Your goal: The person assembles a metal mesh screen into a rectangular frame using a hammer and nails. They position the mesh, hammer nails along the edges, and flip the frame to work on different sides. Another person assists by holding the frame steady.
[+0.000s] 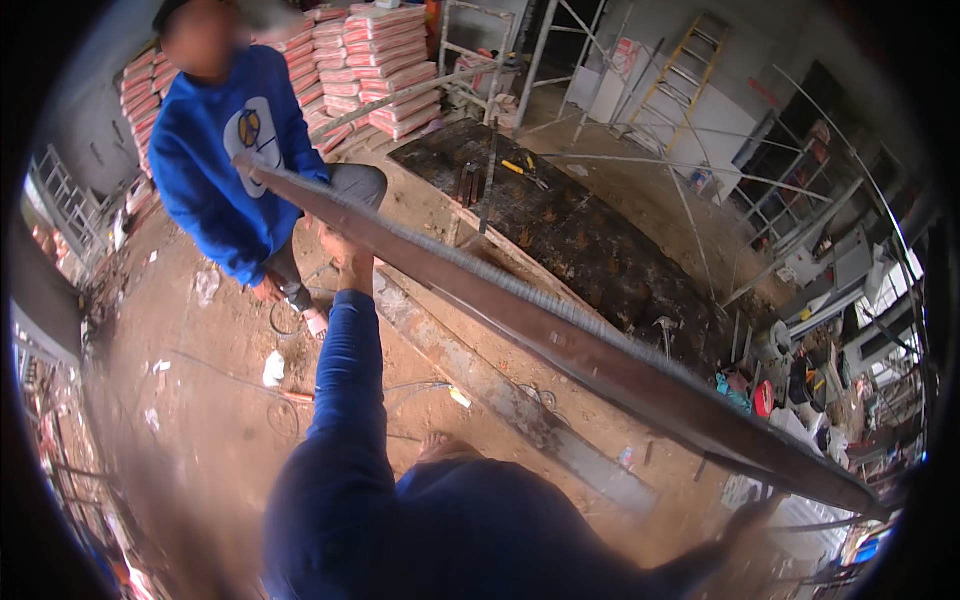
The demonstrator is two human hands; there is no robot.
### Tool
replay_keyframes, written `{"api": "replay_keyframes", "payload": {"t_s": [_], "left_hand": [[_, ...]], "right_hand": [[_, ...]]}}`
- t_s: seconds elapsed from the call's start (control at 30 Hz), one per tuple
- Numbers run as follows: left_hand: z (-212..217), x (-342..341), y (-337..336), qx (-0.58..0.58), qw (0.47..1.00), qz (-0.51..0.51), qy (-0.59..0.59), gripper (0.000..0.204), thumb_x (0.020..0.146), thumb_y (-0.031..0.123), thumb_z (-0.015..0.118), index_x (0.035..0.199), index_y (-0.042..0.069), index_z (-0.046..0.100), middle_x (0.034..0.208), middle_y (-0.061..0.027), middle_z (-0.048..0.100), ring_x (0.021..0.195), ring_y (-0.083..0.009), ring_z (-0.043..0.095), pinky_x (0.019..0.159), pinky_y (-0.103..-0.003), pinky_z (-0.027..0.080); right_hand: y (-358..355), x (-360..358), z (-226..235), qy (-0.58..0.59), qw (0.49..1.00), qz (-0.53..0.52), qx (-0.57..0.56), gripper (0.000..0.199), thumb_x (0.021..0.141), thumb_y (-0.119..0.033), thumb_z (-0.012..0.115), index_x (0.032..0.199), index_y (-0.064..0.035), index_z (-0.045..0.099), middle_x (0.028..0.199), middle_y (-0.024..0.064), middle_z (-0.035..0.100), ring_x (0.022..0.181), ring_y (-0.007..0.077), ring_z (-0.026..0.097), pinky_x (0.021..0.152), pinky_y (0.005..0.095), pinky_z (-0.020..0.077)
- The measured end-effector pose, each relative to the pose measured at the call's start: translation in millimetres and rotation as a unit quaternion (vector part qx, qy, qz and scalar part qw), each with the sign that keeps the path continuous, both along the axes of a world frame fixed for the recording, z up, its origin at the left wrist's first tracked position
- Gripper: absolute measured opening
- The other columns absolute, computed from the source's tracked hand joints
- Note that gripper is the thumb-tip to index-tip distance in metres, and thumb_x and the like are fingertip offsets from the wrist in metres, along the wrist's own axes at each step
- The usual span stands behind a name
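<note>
A long brown metal beam (560,345) slants across the view, from the far left down to the lower right. My left arm reaches forward, and my left hand (346,252) is closed on the beam's lower edge near its far end; part of the fingers is hidden. Low at the right, my right hand (748,520) is smeared by motion, just under the beam's near end. Its fingers cannot be made out, nor whether it touches the beam. A co-worker in a blue sweatshirt (215,150) stands at the far end, one knee raised beside the beam.
Behind the beam lies a dark, stained platform (600,235) with yellow-handled pliers (525,174). A flat metal length (500,400) rests on the dirt floor. Stacked bags (375,70), scaffolding (495,60) and a yellow ladder (685,75) stand farther back. Clutter (765,398) lies at right.
</note>
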State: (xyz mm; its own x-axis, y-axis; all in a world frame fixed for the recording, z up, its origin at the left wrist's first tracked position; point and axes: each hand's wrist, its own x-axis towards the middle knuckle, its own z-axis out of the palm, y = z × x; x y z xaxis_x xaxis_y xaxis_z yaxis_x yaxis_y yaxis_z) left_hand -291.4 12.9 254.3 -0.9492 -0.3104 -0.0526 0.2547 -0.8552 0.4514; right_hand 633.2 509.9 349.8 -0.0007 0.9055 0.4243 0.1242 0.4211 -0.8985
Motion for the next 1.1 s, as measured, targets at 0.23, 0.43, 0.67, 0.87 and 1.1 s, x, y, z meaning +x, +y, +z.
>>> {"api": "replay_keyframes", "payload": {"t_s": [0.23, 0.43, 0.67, 0.87, 1.1], "left_hand": [[-22, -36, 1, 0.067, 0.986, -0.12, 0.097, 0.04, 0.114, 0.043, 0.049, 0.11, 0.006, 0.063, 0.103, -0.0078, 0.067, 0.101, -0.0245, 0.067, 0.104, -0.043, 0.054], [-57, -60, -7, 0.066, 0.956, -0.201, 0.204, 0.046, 0.113, 0.049, 0.047, 0.092, 0.01, 0.059, 0.089, -0.0073, 0.06, 0.092, -0.0242, 0.063, 0.108, -0.046, 0.051], [-169, -66, -1, 0.075, 0.976, -0.204, -0.001, 0.05, 0.11, 0.05, 0.046, 0.077, 0.013, 0.05, 0.074, -0.0063, 0.048, 0.084, -0.0254, 0.053, 0.11, -0.049, 0.044], [-322, -86, -37, -0.121, 0.966, -0.222, 0.047, 0.045, 0.107, 0.048, 0.052, 0.081, 0.012, 0.055, 0.075, -0.0035, 0.047, 0.094, -0.0244, 0.057, 0.11, -0.049, 0.045], [-466, -62, -49, 0.01, 0.944, -0.283, 0.168, 0.034, 0.109, 0.043, 0.055, 0.099, 0.011, 0.063, 0.103, -0.0061, 0.066, 0.103, -0.0261, 0.066, 0.117, -0.052, 0.046]], "right_hand": [[-73, -53, -16, -0.651, 0.708, -0.234, 0.143, 0.048, 0.117, -0.02, 0.055, 0.164, -0.0104, 0.053, 0.148, 0.0186, 0.066, 0.131, 0.0327, 0.065, 0.114, 0.0563, 0.0512], [-100, -153, -51, -0.769, 0.589, -0.247, -0.017, 0.046, 0.116, -0.025, 0.06, 0.161, -0.0145, 0.061, 0.137, 0.0166, 0.075, 0.116, 0.0312, 0.073, 0.105, 0.0564, 0.057], [-82, -102, -193, -0.534, 0.815, -0.221, -0.028, 0.047, 0.116, -0.025, 0.063, 0.162, -0.0156, 0.062, 0.139, 0.0143, 0.075, 0.107, 0.0262, 0.076, 0.094, 0.0474, 0.0621], [-71, -134, -314, -0.526, 0.794, -0.283, -0.114, 0.052, 0.113, -0.016, 0.068, 0.164, -0.0106, 0.059, 0.15, 0.0164, 0.071, 0.109, 0.0217, 0.076, 0.092, 0.0402, 0.0642], [-82, -85, -447, -0.655, 0.726, -0.21, -0.015, 0.052, 0.112, -0.009, 0.061, 0.164, -0.0057, 0.056, 0.149, 0.0151, 0.073, 0.121, 0.0213, 0.074, 0.099, 0.0366, 0.0617]]}}
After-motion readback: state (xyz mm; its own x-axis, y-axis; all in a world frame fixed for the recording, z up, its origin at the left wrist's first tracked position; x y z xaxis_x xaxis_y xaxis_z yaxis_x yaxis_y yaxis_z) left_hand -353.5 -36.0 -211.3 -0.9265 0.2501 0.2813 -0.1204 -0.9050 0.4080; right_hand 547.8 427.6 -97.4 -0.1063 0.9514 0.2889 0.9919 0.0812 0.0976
